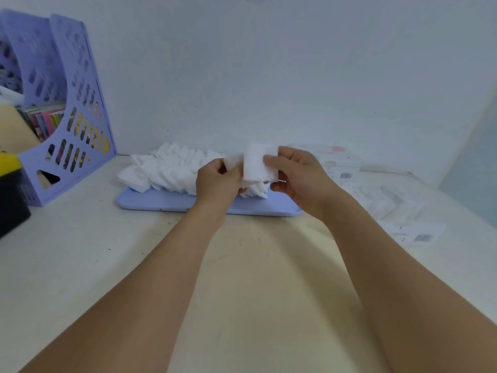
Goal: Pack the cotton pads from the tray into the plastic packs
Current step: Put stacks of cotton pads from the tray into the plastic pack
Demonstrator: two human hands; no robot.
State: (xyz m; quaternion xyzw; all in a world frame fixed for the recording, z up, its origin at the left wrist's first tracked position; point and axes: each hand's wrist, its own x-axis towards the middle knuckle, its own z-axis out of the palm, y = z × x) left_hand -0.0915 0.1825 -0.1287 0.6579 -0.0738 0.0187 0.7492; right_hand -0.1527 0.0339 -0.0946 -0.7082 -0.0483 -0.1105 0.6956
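A pale blue tray (166, 201) lies on the table by the wall, heaped with several white cotton pads (166, 168). Above its right half both hands hold a small stack of cotton pads (256, 165). My right hand (298, 179) pinches the stack's right side with thumb in front. My left hand (217, 181) grips its left side, fingers curled round it. Clear plastic packs (387, 203) with pads inside lie on the table to the right, one showing a barcode label (422, 236).
A purple perforated file holder (70, 109) with books stands at the far left. A black and yellow object (10, 189) sits at the left edge. More printed packs (341, 165) lie against the wall at the right. The cream table (255, 278) stretches toward me.
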